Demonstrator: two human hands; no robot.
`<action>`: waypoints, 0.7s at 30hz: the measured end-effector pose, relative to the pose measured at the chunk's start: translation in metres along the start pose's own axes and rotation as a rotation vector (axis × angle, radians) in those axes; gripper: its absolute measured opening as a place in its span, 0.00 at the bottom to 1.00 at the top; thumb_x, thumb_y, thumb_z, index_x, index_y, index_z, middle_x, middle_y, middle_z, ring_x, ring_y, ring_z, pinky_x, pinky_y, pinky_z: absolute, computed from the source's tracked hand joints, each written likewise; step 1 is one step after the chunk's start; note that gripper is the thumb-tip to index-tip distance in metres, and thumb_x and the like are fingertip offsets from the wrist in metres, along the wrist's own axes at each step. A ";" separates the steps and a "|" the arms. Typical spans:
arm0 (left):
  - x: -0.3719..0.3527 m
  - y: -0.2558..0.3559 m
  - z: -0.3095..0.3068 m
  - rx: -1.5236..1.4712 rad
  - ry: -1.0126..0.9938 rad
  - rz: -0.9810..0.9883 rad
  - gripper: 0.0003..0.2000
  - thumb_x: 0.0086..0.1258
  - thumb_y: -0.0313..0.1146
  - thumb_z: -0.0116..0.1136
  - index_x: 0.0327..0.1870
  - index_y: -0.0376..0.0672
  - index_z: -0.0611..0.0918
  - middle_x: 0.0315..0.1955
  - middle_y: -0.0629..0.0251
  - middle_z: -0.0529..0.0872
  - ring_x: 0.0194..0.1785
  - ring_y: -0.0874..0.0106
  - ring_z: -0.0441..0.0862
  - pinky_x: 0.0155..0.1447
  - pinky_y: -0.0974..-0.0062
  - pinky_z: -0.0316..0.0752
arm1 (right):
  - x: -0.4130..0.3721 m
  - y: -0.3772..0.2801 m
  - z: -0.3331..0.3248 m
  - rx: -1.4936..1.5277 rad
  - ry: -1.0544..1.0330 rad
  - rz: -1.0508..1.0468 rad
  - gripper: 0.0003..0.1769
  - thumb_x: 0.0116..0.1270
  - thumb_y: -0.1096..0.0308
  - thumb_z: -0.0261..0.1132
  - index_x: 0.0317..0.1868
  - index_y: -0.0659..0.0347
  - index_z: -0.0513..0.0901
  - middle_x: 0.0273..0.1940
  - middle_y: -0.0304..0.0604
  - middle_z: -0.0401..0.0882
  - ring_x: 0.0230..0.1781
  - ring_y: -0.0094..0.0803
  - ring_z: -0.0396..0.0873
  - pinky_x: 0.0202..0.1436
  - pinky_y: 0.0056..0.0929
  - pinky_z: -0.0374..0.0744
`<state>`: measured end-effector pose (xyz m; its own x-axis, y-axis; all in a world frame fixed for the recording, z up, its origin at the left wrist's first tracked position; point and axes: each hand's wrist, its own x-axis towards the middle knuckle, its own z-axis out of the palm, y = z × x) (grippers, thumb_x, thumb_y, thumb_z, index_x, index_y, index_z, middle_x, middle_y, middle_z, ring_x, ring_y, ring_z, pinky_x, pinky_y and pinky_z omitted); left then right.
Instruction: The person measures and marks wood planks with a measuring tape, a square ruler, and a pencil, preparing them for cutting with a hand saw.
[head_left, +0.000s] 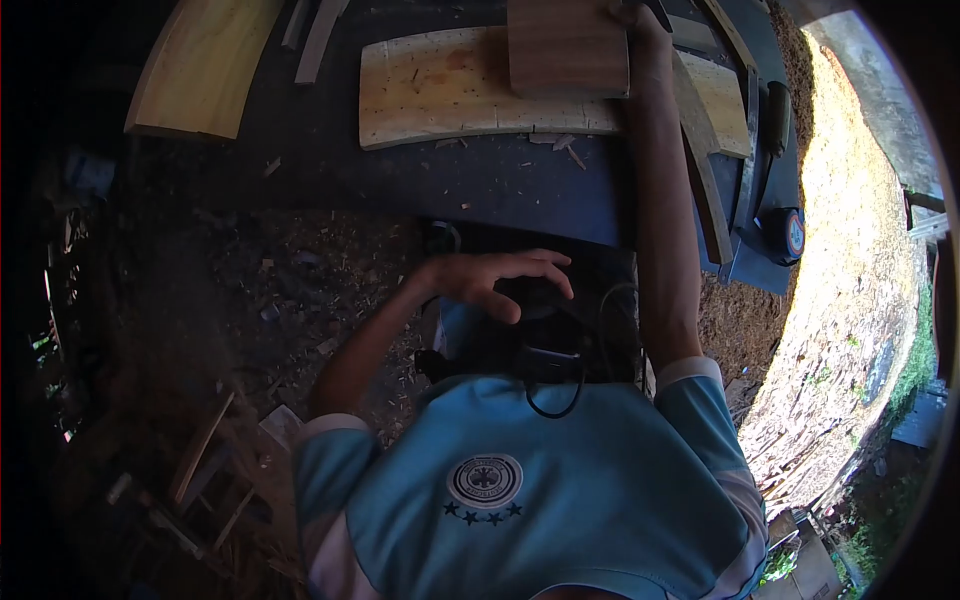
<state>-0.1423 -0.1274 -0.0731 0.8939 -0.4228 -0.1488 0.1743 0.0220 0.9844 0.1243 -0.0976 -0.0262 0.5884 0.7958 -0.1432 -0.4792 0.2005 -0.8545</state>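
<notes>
At the top of the view my right hand (648, 26), partly cut off by the frame edge, is closed on the right edge of a brown wooden board (568, 50). This squarish piece overlaps a longer pale plank (435, 90) lying on the dark tabletop (330, 165). My left hand (505, 280) hangs in front of my body, below the table's near edge. Its fingers are bent but apart, with nothing between them. Close below that hand are a dark device (552, 362) and a cable at my waist.
Another wide board (205, 65) lies at the table's left, near thin wood strips (318, 40). On the right are a curved wood strip (703, 170), a metal square (745, 180), a dark-handled tool (778, 118) and a tape measure (790, 235). Wood shavings (325, 300) cover the ground.
</notes>
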 end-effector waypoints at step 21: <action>0.038 0.024 0.007 0.135 0.064 -0.268 0.32 0.51 0.57 0.63 0.56 0.51 0.74 0.59 0.48 0.66 0.66 0.54 0.60 0.65 0.59 0.59 | -0.009 -0.004 0.008 0.047 -0.055 -0.033 0.29 0.49 0.62 0.59 0.53 0.67 0.68 0.46 0.49 0.74 0.44 0.36 0.76 0.51 0.32 0.74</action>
<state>-0.1073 -0.1490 -0.0548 0.8484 -0.3393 -0.4062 0.3549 -0.2048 0.9122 0.1153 -0.1009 -0.0177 0.5684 0.8182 -0.0867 -0.4907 0.2525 -0.8340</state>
